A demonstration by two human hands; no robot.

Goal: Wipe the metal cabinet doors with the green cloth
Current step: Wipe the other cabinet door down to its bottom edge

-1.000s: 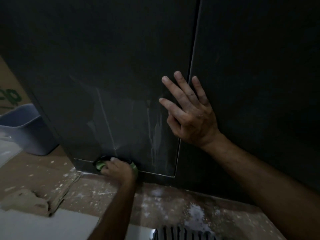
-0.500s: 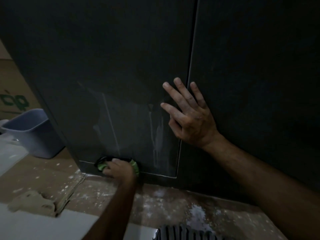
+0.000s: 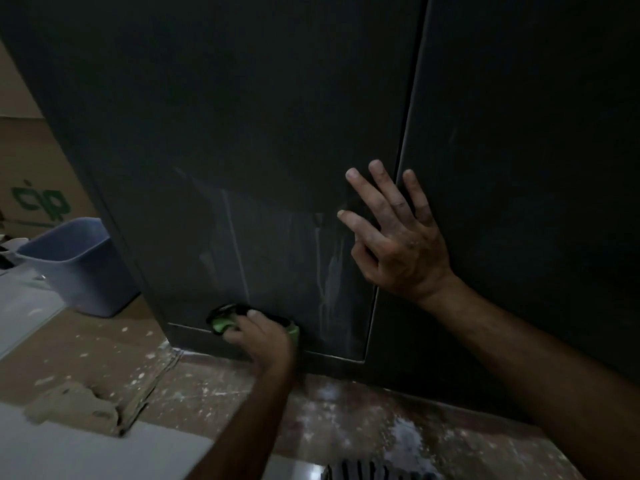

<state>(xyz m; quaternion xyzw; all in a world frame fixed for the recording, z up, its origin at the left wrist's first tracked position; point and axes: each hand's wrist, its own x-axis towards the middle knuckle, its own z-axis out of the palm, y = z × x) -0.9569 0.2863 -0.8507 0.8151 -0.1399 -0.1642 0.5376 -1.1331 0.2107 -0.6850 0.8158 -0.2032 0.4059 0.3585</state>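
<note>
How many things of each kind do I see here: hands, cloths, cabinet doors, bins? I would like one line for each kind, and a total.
Hands: 2 (left hand, right hand)
Green cloth: 1
Cabinet doors: 2 (left door, right door)
Blue plastic bin: 1
Total: 6
</note>
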